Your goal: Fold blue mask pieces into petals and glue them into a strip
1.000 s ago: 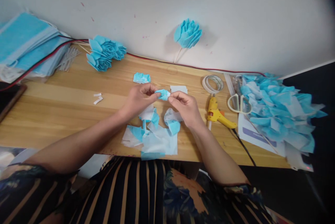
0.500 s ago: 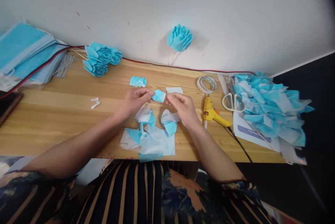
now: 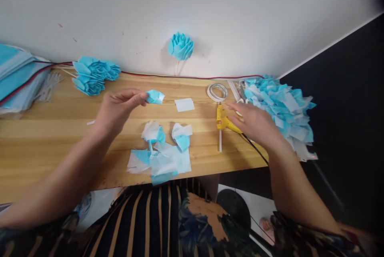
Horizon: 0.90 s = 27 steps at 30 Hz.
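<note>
My left hand (image 3: 117, 109) pinches a small folded blue paper piece (image 3: 155, 97) above the wooden table (image 3: 45, 137). My right hand (image 3: 253, 123) has its fingers spread and lies over the yellow glue gun (image 3: 223, 123), touching its handle. It does not grip anything that I can see. Loose blue and white tissue scraps (image 3: 163, 149) lie between the hands near the table's front edge. A white paper slip (image 3: 184, 105) lies just beyond them.
A pile of cut blue tissue (image 3: 279, 107) fills the right end of the table. A tape roll (image 3: 216, 91) lies behind the glue gun. Finished blue paper flowers (image 3: 93, 75) lie at the back left; one flower (image 3: 180, 47) leans on the wall. Blue sheets (image 3: 18, 77) are stacked far left.
My right hand let go of the folded blue piece and moved right onto the glue gun. The left hand kept the piece and shifted left. The view swung to the right.
</note>
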{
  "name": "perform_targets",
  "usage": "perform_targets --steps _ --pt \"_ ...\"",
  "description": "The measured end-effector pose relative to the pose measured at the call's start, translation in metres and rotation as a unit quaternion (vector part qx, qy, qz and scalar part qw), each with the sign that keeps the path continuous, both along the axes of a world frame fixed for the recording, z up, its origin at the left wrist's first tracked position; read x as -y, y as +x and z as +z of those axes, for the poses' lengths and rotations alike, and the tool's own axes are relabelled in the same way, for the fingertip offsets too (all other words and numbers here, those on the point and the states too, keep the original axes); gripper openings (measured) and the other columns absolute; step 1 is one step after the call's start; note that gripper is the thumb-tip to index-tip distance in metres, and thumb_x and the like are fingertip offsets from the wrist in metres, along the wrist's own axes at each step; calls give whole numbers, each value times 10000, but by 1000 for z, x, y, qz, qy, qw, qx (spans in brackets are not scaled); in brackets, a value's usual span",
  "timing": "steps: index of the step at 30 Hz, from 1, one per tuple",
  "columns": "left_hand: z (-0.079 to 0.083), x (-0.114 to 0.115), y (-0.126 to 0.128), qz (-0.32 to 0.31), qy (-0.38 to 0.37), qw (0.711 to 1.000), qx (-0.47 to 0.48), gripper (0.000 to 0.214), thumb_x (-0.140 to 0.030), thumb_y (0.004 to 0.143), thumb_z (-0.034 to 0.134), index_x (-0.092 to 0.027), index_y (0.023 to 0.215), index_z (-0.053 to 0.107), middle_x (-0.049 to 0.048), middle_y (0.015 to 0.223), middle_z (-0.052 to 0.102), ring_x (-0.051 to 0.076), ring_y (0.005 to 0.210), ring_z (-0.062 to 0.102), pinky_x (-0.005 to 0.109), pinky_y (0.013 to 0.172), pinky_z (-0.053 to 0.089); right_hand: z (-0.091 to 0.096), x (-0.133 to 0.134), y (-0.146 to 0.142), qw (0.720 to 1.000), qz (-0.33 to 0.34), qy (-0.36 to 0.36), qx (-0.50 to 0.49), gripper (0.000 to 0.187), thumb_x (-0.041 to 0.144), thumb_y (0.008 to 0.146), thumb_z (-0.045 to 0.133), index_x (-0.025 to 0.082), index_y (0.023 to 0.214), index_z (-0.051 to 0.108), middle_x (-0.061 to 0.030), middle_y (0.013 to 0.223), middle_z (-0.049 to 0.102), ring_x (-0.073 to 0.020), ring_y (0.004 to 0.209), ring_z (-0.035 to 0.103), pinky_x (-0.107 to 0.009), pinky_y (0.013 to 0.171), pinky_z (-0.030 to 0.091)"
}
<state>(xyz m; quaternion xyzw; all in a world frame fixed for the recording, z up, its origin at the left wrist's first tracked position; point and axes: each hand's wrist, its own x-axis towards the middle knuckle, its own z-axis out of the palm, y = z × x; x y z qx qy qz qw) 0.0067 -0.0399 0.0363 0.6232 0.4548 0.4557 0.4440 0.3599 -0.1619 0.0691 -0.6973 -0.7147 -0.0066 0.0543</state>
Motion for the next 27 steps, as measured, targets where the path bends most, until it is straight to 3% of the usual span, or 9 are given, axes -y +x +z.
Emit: perform_targets --steps 3,7,10,12,15,17,20,24,27 --pt "21 0 -20 -4 49 998 -32 229 -449 790 779 -247 693 733 -31 711 721 192 783 665 324 746 510 -37 13 18 994 52 -54 82 549 140 862 535 82 1408 552 -202 1305 685 -356 1186 660 -475 965 560" --pt "31 -2 -51 -12 63 991 -115 233 -471 808 764 -239 786 758 -30 781 743 201 820 672 328 770 510 -72 11 27 995 58 -7 79 618 40 821 462 81 1436 513 -203 1329 668 -328 1244 635 -476 1030 540" --pt "18 -4 -70 -62 34 980 -186 272 -494 805 746 -223 797 765 12 851 774 212 825 686 345 806 526 -68 6 33 1000 -11 4 8 592 137 827 541 133 1419 544 -186 1274 699 -355 1163 675 -506 948 578" --pt "6 -6 -78 -124 27 969 -212 308 -523 819 714 -221 777 759 40 953 787 232 894 705 353 848 537 -54 3 32 989 -91 32 -108 613 243 816 611 195 1423 545 -147 1226 728 -328 1027 721 -470 821 615" --pt "-10 -10 -81 -169 28 959 -225 331 -548 849 678 -230 811 760 52 1085 779 248 1018 708 359 917 535 -32 -4 14 920 -157 58 -354 548 412 839 657 262 1361 590 -78 1057 771 -191 641 673 -323 523 549" --pt "-17 -14 -77 -176 23 958 -224 338 -554 870 657 -234 883 768 54 1116 774 248 1052 704 365 944 529 -25 -16 -10 868 -133 23 -478 477 480 842 687 255 1261 650 -58 964 774 -138 539 604 -256 423 452" --pt "-24 -23 -68 -188 8 959 -211 372 -557 892 626 -222 967 768 61 1093 777 253 1047 702 366 930 532 -27 -44 -55 815 -63 -32 -575 447 564 867 661 219 1150 679 -75 912 761 -203 788 717 -215 432 457" --pt "-35 -31 -59 -202 -7 962 -182 412 -556 910 599 -188 1005 760 79 1082 774 250 1002 703 350 872 542 -39 -85 -103 806 -56 -65 -585 433 608 842 674 198 981 662 -43 793 717 -157 712 694 -167 387 412" --pt "-45 -33 -58 -206 -10 966 -155 427 -562 922 585 -181 1016 755 95 1182 749 254 1061 692 347 896 539 -43 -105 -119 809 -38 -81 -581 451 624 818 691 183 899 644 -34 753 691 -125 660 658 -149 372 405"
